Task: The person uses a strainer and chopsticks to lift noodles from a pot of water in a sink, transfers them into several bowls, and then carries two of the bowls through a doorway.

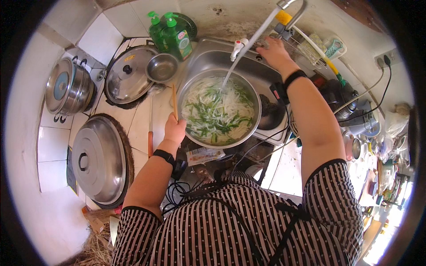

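Note:
Water runs from the tap's metal spout [263, 28] into a large steel basin [257, 120] set over the sink. Pale noodle-like strands and cut green leaves [213, 113] lie in the water, which bubbles under the stream. My left hand [175, 129] is closed on a pair of wooden chopsticks [174, 99] at the basin's left rim; their tips point away from me. My right hand [273, 50] reaches beyond the basin to the sink's back edge, near the base of the curved spout; its fingers are spread, and whether they touch anything there is unclear.
Left of the sink stand a small steel bowl [162, 67], a lidded wok [128, 79], a larger domed lid [100, 161] and a steamer pot [68, 88]. Green pump bottles [178, 41] stand behind. A white tap [237, 50] and black cables [266, 137] are near my right arm.

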A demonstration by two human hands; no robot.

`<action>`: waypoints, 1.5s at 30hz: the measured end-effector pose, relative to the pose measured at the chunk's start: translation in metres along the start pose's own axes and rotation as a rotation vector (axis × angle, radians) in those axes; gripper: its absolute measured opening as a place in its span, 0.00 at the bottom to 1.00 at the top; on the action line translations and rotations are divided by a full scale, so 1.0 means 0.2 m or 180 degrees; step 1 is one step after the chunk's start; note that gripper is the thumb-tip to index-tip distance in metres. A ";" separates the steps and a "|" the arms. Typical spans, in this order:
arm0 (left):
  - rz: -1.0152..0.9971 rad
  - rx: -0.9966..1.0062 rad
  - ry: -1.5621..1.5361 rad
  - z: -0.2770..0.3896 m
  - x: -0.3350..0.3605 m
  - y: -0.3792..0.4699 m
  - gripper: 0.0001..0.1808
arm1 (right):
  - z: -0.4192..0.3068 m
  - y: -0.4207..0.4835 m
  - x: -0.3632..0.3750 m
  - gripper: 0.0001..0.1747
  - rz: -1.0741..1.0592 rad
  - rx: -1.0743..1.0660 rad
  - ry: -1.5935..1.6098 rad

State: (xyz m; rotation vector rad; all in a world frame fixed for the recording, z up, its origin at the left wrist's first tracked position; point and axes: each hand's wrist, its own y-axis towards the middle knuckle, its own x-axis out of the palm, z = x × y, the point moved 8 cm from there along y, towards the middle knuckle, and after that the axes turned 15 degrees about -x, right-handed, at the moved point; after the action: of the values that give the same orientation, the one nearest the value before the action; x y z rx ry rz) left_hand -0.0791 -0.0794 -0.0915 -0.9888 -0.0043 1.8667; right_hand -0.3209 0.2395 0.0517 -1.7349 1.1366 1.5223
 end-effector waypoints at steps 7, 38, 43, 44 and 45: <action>-0.0163 0.0031 -0.0204 -0.08 -0.06 0.08 0.15 | 0.05 -0.28 0.10 0.38 0.1222 0.0590 0.0738; -0.1201 0.2060 0.0293 0.93 1.25 -1.18 0.11 | 0.69 -2.78 0.22 0.16 0.1773 0.2789 0.4502; -0.1919 0.2287 0.0284 0.95 1.83 -1.89 0.10 | 0.94 -3.66 0.04 0.14 0.2268 0.3267 0.4465; -0.2035 0.2345 0.0317 0.95 1.96 -2.05 0.10 | 1.00 -3.86 0.02 0.14 0.2325 0.3283 0.4444; -0.2158 0.2418 0.0357 0.95 2.10 -2.21 0.09 | 1.07 -4.05 0.01 0.14 0.2403 0.3298 0.4422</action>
State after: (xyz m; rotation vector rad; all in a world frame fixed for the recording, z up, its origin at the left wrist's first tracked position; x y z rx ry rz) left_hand 0.0581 0.5428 -0.0498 -0.4609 0.3660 1.0403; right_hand 0.2750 0.8108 -0.0877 -1.4168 2.7294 -0.4686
